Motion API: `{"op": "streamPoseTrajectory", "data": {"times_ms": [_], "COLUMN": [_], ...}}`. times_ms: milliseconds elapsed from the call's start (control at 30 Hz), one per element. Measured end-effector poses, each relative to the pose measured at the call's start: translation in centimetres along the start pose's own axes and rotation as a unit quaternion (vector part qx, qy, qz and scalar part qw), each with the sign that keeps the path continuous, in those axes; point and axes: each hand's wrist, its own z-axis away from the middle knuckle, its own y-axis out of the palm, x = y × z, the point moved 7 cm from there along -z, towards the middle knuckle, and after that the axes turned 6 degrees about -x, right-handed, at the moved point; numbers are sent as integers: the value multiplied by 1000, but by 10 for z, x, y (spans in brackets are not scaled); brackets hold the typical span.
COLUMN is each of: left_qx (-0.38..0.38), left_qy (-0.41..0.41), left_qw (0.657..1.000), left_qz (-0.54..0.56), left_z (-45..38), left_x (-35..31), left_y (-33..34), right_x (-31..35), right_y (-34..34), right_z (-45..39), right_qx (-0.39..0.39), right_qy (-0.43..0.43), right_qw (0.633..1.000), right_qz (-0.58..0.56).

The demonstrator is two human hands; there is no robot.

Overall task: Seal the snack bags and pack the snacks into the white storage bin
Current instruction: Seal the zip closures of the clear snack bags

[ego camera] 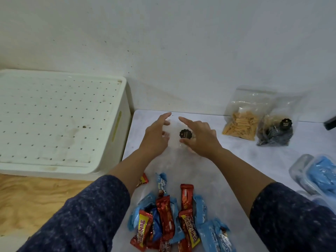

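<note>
Head view: both hands are out over a clear snack bag point(179, 142) with a black label, lying on the white table point(236, 160) right of the white storage bin point(116, 124). Left hand point(154, 135) is spread and loose; right hand point(201, 137) pins the bag, forefinger extended. Best bet: hold one corner and run a fingertip firmly along the seal.

Wall: we see a plain white wall point(181, 42) filling the upper view, flecked with small dark specks.
Tabletop: we've got a pale, faintly marbled tabletop point(236, 151) butting against that wall.
Wood: at lower left we see a light wood-grain surface point(36, 197).
Light: soft, even, and we see no hard shadows.
</note>
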Motion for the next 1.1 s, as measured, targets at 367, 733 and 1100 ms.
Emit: {"op": "streamPoseTrajectory", "data": {"times_ms": [367, 733, 1100], "left_qx": [20, -78, -86], "left_qy": [103, 163, 198], "left_qw": [989, 979, 970], "left_qz": [102, 90, 113], "left_z": [-16, -19, -16], "left_x": [-106, -202, -268], "left_y": [-30, -112, -132], "right_x": [14, 57, 87], "right_y": [-109, -235, -292], "right_z": [-4, 9, 15], "right_qx": [-98, -135, -211], "right_qy": [-25, -21, -75], "right_qw": [987, 971, 966], "right_qz": [-121, -194, -131]}}
